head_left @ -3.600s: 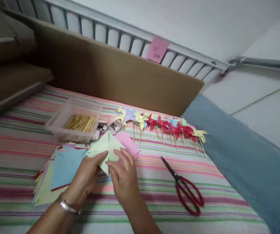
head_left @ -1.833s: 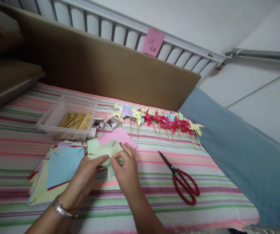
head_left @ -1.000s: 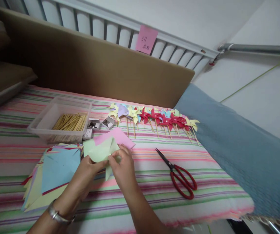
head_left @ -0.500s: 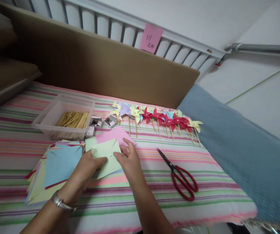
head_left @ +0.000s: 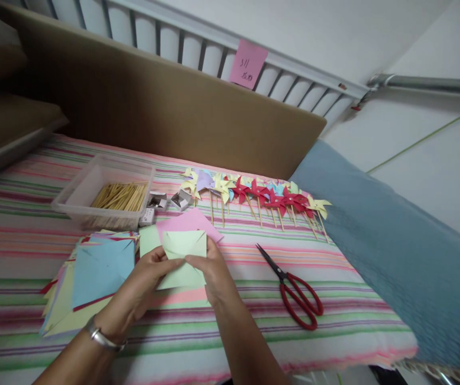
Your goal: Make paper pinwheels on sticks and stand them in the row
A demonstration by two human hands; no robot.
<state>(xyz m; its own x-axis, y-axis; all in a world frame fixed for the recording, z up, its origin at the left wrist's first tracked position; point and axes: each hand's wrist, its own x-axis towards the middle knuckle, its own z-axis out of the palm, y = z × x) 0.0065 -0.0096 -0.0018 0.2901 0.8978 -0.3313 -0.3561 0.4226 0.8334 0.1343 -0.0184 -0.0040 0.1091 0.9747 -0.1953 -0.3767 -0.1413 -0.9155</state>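
Note:
Between my two hands is a light green paper square [head_left: 185, 245] with slits cut in from its corners. My left hand [head_left: 149, 270] pinches its left side, thumb near the middle of the sheet. On the right side my right hand [head_left: 211, 267] grips it, the thumb tip almost meeting the left thumb. Below and behind it lie a pink sheet [head_left: 193, 218] and other coloured sheets. Left of my hands rests a stack of slit paper squares, a blue square [head_left: 101, 267] on top.
A clear plastic box [head_left: 69, 200] of wooden sticks [head_left: 121, 197] stands behind the stack, beside small boxes of metal pins [head_left: 180, 200]. Finished paper pinwheels [head_left: 275, 202] lie at the back right. Red-handled scissors [head_left: 294, 291] lie right of my hands. A cardboard panel [head_left: 165, 117] stands behind.
The green square has been turned upright and drawn slightly towards me. Both hands have closed in on it, and the thumbs now almost meet at its middle.

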